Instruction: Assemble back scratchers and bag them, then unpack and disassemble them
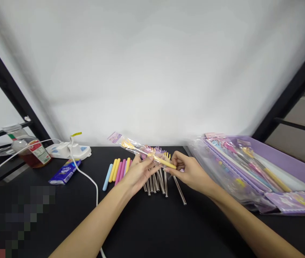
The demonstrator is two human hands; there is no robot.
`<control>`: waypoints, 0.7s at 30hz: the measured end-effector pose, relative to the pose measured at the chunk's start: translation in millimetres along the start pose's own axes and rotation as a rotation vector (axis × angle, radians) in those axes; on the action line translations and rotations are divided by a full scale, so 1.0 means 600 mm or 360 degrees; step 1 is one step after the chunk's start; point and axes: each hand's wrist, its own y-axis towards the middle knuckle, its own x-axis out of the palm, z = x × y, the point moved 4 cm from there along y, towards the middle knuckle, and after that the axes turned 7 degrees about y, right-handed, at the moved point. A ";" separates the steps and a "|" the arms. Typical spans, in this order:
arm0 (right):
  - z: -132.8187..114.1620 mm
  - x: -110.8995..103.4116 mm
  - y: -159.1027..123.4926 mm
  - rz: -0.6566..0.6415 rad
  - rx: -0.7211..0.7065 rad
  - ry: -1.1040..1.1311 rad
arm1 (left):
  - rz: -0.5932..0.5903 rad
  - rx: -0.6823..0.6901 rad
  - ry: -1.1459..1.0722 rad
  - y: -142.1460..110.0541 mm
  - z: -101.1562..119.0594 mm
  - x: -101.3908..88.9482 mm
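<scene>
Both of my hands hold a yellow back scratcher (160,159) in a clear plastic sleeve, tilted above the table. My left hand (139,173) grips it around the middle, its fingers closed. At the handle end, my right hand (190,170) pinches the sleeve with thumb and fingers. The yellow claw head points up and left, near the printed card top of the sleeve (115,137). Underneath lie several unwrapped back scratchers with metal rods (162,182) and pink, purple and yellow claws. Left of them rest several loose coloured handles (113,170), partly covered by my left hand.
At right stands a purple display box (281,143) containing packed back scratchers, with clear plastic around its left side. A blue packet (65,173), a white power strip (67,149), a white cable (89,178) and a bottle of dark liquid (32,150) are at left.
</scene>
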 end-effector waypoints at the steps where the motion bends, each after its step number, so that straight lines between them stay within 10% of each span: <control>1: 0.001 -0.001 0.001 0.0003 0.0023 0.0072 | 0.0013 -0.0008 -0.0018 0.002 0.002 -0.002; 8: 0.003 -0.048 -0.010 -0.0371 0.0225 0.0197 | 0.0562 0.0162 -0.0173 0.021 0.047 -0.063; 15: -0.009 -0.028 -0.015 -0.0414 0.0319 0.0077 | 0.0372 0.0085 -0.0176 0.026 0.025 -0.038; 18: -0.013 -0.055 -0.029 -0.0571 0.0489 0.0296 | 0.0736 0.0319 -0.0240 0.032 0.058 -0.080; 21: -0.022 -0.109 -0.033 -0.0278 0.0443 0.0728 | 0.1018 0.0485 -0.0262 0.032 0.086 -0.117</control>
